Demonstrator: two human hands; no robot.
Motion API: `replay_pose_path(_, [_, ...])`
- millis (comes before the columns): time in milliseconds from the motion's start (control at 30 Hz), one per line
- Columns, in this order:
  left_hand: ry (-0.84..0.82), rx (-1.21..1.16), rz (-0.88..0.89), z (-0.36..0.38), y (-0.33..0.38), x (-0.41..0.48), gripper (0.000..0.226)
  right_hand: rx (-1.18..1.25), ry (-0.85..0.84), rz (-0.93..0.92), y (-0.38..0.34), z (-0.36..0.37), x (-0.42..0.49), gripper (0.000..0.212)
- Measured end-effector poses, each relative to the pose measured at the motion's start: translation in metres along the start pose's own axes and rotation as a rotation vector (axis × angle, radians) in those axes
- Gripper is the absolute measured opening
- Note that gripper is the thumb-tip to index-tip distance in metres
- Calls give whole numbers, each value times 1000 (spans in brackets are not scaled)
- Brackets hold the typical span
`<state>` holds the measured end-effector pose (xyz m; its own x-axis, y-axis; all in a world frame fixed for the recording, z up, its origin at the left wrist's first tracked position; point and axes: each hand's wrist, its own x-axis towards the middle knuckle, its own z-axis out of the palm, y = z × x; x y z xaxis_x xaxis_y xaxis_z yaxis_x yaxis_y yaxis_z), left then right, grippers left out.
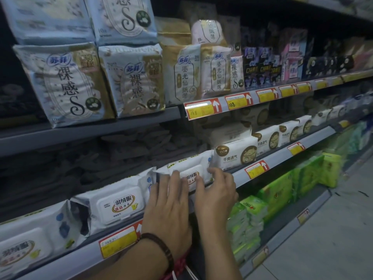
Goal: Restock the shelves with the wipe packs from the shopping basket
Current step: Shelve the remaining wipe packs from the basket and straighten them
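Both hands on wipe pack on middle shelf. Left hand fingers straight, pressed flat on its front. Right hand fingers spread, lightly bent, touching its right end. Another pack left of fingers.

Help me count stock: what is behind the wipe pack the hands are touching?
Above the wipe pack, only a dim recess with blurred grey shapes shows. The pack, left hand and right hand hide whatever stands directly behind.
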<state>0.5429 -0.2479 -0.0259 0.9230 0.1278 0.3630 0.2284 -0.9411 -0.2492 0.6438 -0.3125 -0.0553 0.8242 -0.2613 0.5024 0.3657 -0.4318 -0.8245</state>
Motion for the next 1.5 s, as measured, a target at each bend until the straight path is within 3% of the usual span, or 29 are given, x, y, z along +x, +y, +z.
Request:
replay_pose_path(100, [-76, -32, 31, 12, -9, 3, 99, 90, -2, -79, 2, 3, -8, 30])
replay_pose_path(233, [-79, 12, 92, 12, -14, 13, 95, 3, -123, -82, 4, 3, -7, 46])
replay_pose_path(367, [-136, 183, 24, 7, -9, 10, 94, -48, -203, -41, 2, -4, -7, 50])
replay_pose_path(700, [-216, 206, -32, 9, -10, 18, 94, -250, -526, -20, -10, -22, 7, 59])
replay_pose_path(833, [-137, 135, 13, -1, -22, -3, 98, -219, -429, -16, -21, -26, -1, 52])
replay_pose_path(967, [4, 59, 16, -3, -58, -56, 111, -87, -257, -298, -34, -27, -25, 35])
replay_pose_path(1167, [-18, 126, -61, 9, -109, -110, 110, 22, -414, -564, -63, -18, -90, 31])
replay_pose_path(1300, [-95, 118, -45, 15, -118, -109, 97, -38, -486, -519, -70, 1, -122, 46])
replay_pose_path(1500, [-188, 86, -134, 7, -102, -87, 101, -119, -504, -486, -67, 11, -120, 52])
